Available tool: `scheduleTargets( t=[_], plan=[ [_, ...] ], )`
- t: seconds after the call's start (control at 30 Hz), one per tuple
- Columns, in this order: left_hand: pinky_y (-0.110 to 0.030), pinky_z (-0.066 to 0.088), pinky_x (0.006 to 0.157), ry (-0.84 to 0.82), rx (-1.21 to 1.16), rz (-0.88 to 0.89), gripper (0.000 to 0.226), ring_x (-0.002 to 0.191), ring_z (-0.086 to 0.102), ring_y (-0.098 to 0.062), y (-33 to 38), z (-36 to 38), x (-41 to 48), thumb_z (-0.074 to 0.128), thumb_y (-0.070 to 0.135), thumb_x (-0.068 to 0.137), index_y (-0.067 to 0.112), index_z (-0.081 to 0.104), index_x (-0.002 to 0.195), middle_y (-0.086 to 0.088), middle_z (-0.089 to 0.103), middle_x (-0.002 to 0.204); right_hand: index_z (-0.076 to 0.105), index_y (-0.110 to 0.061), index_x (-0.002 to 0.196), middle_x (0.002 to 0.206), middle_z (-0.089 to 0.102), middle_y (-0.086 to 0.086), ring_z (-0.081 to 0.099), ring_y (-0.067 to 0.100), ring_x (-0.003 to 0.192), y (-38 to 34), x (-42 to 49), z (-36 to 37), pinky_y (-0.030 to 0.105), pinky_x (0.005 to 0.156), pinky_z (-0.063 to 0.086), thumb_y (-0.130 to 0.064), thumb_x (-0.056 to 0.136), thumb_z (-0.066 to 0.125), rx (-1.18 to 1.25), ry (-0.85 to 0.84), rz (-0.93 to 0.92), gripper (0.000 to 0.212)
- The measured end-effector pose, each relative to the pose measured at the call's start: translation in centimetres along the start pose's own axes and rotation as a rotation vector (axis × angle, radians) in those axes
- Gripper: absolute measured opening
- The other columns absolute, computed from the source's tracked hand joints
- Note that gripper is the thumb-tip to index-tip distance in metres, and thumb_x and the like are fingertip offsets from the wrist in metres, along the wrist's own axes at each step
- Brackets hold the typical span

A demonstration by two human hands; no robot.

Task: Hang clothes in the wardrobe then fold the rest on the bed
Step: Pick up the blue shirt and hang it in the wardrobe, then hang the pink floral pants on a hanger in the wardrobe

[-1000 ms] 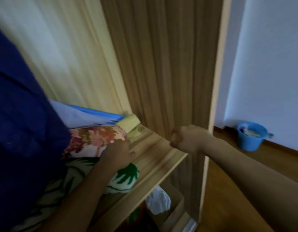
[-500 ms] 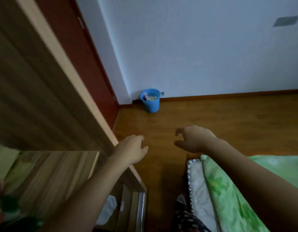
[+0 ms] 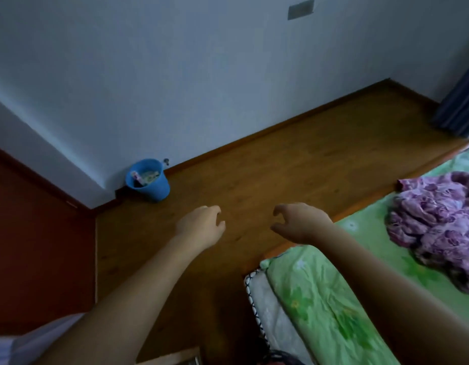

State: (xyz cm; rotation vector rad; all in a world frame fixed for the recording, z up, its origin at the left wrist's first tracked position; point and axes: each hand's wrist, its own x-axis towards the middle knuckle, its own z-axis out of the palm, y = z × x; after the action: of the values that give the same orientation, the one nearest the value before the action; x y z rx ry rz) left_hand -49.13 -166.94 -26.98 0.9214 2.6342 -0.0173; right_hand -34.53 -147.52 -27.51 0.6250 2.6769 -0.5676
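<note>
A crumpled purple floral garment lies on the bed, which has a green flowered cover and fills the lower right. My left hand hovers over the wooden floor with fingers loosely curled, holding nothing. My right hand hangs over the bed's near corner, fingers also loosely curled and empty. The garment lies well to the right of both hands. The wardrobe is out of view except a wooden corner at the bottom edge.
A blue bucket with small items stands on the floor by the wall corner. A dark red door or panel fills the left. A dark blue curtain hangs at the far right. Wooden floor stretches between wall and bed.
My view has swung right from the wardrobe shelf to the floor and bed. My left hand left the folded clothes on the shelf; the purple garment has come into view.
</note>
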Motion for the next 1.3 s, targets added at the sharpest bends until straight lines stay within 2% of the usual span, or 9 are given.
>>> scheduleTargets(
  t=[0.27,0.43,0.6,0.73,0.8,0.93,1.03,1.13,1.3],
  plan=[
    [-0.039,0.055,0.089,-0.094,0.024,0.212,0.048,0.114,0.058,-0.016,4.6,-1.2,11.6,0.048,0.048,0.099,0.029,0.047,0.143,0.004,0.057,0.134,0.053,-0.030,0.136,0.127,0.064,0.001,0.061,0.024,0.114,5.4,4.2,-2.8,0.040,0.088,0.055,-0.055,0.094,0.051,0.094,0.027,0.220,0.048],
    [-0.038,0.055,0.088,-0.129,0.071,0.393,0.048,0.116,0.058,-0.017,6.7,-1.7,19.3,0.047,0.048,0.099,0.029,0.047,0.143,0.003,0.056,0.137,0.057,-0.025,0.128,0.124,0.064,0.005,0.061,0.027,0.113,8.2,6.6,-3.4,0.043,0.091,0.055,-0.051,0.094,0.051,0.173,0.045,0.401,0.043],
    [-0.037,0.054,0.087,-0.177,0.150,0.596,0.048,0.115,0.057,-0.018,7.9,-2.6,28.4,0.044,0.048,0.100,0.029,0.046,0.144,0.003,0.055,0.136,0.057,-0.024,0.124,0.119,0.065,0.005,0.063,0.027,0.108,8.5,11.7,-3.3,0.035,0.081,0.053,-0.053,0.094,0.053,0.223,0.113,0.594,0.041],
    [-0.035,0.053,0.088,-0.201,0.202,0.718,0.048,0.117,0.057,-0.019,6.4,-4.5,35.3,0.045,0.047,0.101,0.028,0.046,0.145,0.003,0.054,0.138,0.058,-0.024,0.109,0.110,0.065,0.001,0.063,0.024,0.099,6.6,17.5,-4.5,0.039,0.080,0.056,-0.047,0.096,0.052,0.267,0.111,0.704,0.027],
    [-0.037,0.055,0.087,-0.202,0.227,0.761,0.048,0.114,0.059,-0.019,5.5,-6.1,38.3,0.045,0.047,0.100,0.028,0.046,0.145,0.003,0.055,0.136,0.053,-0.025,0.102,0.105,0.062,0.000,0.060,0.023,0.092,6.0,20.1,-5.6,0.037,0.076,0.055,-0.044,0.096,0.052,0.276,0.119,0.736,0.020],
    [-0.040,0.057,0.085,-0.185,0.247,0.840,0.049,0.111,0.060,-0.018,5.5,-8.6,43.8,0.046,0.046,0.100,0.027,0.047,0.145,0.002,0.057,0.135,0.061,-0.025,0.117,0.102,0.059,-0.003,0.054,0.016,0.087,5.9,23.6,-7.9,0.029,0.066,0.046,-0.044,0.097,0.052,0.255,0.137,0.768,0.029],
    [-0.041,0.057,0.087,-0.184,0.272,0.884,0.049,0.113,0.060,-0.019,7.6,-9.2,46.6,0.046,0.047,0.100,0.027,0.047,0.145,0.001,0.056,0.137,0.058,-0.026,0.119,0.108,0.064,0.000,0.060,0.020,0.093,6.6,24.0,-8.4,0.036,0.077,0.056,-0.048,0.094,0.054,0.353,0.196,0.874,0.034],
    [-0.039,0.057,0.086,-0.205,0.299,0.961,0.050,0.113,0.060,-0.018,11.1,-9.0,47.8,0.047,0.047,0.100,0.026,0.047,0.145,0.001,0.056,0.137,0.057,-0.023,0.122,0.112,0.065,0.003,0.063,0.024,0.099,8.0,23.1,-7.9,0.039,0.084,0.056,-0.050,0.094,0.055,0.440,0.212,0.957,0.038],
    [-0.035,0.057,0.085,-0.233,0.341,1.141,0.049,0.111,0.061,-0.016,19.7,-7.0,48.3,0.049,0.049,0.098,0.029,0.049,0.143,0.003,0.059,0.132,0.058,-0.030,0.123,0.115,0.067,0.001,0.063,0.023,0.102,12.4,20.3,-6.7,0.033,0.071,0.046,-0.055,0.091,0.055,0.522,0.274,1.124,0.041]
  ],
)
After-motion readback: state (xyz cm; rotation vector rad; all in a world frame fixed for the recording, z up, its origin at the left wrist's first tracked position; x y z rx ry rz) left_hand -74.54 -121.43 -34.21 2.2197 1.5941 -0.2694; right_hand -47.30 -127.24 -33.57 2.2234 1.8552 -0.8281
